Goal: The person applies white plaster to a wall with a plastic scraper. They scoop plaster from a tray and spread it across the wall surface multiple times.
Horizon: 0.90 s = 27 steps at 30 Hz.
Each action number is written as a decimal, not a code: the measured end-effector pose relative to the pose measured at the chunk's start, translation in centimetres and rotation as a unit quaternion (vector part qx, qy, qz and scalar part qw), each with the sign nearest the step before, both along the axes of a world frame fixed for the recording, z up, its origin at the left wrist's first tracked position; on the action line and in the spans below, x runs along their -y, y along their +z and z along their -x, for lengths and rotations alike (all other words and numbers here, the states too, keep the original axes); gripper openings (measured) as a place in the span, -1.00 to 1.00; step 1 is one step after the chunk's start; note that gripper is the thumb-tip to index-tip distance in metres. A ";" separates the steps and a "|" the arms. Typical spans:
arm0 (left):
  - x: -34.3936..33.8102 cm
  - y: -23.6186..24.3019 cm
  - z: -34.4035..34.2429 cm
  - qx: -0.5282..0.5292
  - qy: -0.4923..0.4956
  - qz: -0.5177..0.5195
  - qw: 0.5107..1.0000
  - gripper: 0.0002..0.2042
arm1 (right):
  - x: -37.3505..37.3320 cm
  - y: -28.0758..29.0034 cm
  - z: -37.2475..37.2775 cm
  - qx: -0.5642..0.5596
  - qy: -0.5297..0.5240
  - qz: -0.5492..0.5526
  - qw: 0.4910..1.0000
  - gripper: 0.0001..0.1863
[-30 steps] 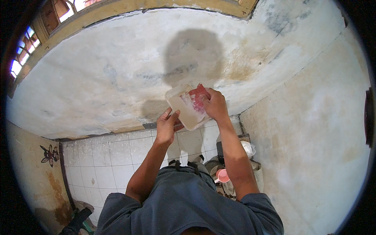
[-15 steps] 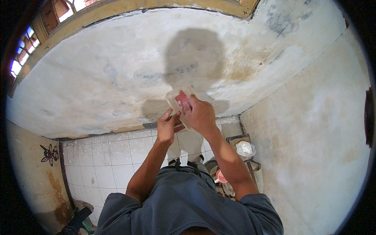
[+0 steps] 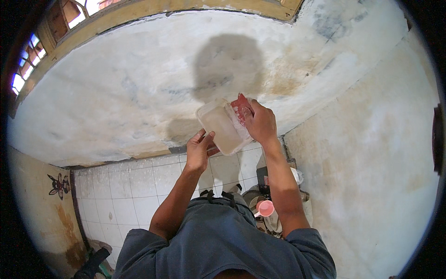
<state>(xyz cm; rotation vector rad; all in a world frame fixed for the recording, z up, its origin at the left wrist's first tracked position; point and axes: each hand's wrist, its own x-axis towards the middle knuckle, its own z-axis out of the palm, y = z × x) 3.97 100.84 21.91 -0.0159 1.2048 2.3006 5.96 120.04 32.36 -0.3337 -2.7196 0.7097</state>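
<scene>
My left hand (image 3: 199, 151) grips a translucent rectangular plastic container (image 3: 217, 123) by its near-left edge, thumb on the rim and fingers beneath. The container is tilted in front of the wall. Pinched in my right hand (image 3: 262, 123) is a red putty scraper (image 3: 239, 104) with a jagged-looking edge, smeared white. It rests at the container's right side, where whitish putty (image 3: 236, 122) clings along the wall. Most of the container's bottom shows bare through a thin film. My right fingers cover part of the scraper.
A patchy plastered wall (image 3: 153, 69) stands ahead, below a yellowish window frame (image 3: 195, 5). Another wall (image 3: 367, 153) is on the right. White floor tiles (image 3: 123, 190) lie below. A pink dipper (image 3: 265, 208) and a plastic bag (image 3: 298, 176) sit by my right arm. Someone's dark-clothed limb (image 3: 93, 265) shows lower left.
My right hand has moved right with the scraper, from the container's middle to its right side, baring the container's inside. My left hand stays put. The limb at lower left has shifted.
</scene>
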 end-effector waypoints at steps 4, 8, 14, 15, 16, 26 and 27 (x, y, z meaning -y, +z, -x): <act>-0.2 -0.3 0.0 0.001 0.016 0.009 1.000 -0.56 | 0.4 -0.5 0.0 -0.062 0.024 -0.002 0.998 -0.79; -0.3 0.1 -0.2 0.003 0.009 0.012 1.000 -0.60 | 2.2 -1.2 -0.3 -0.052 0.047 -0.069 0.995 -0.80; -0.1 0.0 -0.3 0.007 0.014 0.006 1.000 -0.62 | 3.2 -1.2 -0.4 -0.137 0.071 -0.049 0.987 -0.76; -0.2 0.0 -0.3 0.010 0.018 0.000 1.000 -0.62 | 3.3 -1.6 -0.5 -0.137 0.070 -0.049 0.987 -0.76; -0.3 0.0 -0.4 0.010 0.017 0.000 1.000 -0.62 | 3.5 -2.2 -0.6 -0.130 0.084 -0.065 0.986 -0.76; -0.4 -1.5 -0.2 0.010 0.039 -0.004 0.999 -0.61 | 7.8 -2.8 -2.5 -0.139 0.131 -0.070 0.979 -0.62; -0.4 -1.4 -0.2 0.012 0.050 -0.018 0.999 -0.61 | 7.9 -2.8 -2.6 -0.139 0.130 -0.070 0.979 -0.62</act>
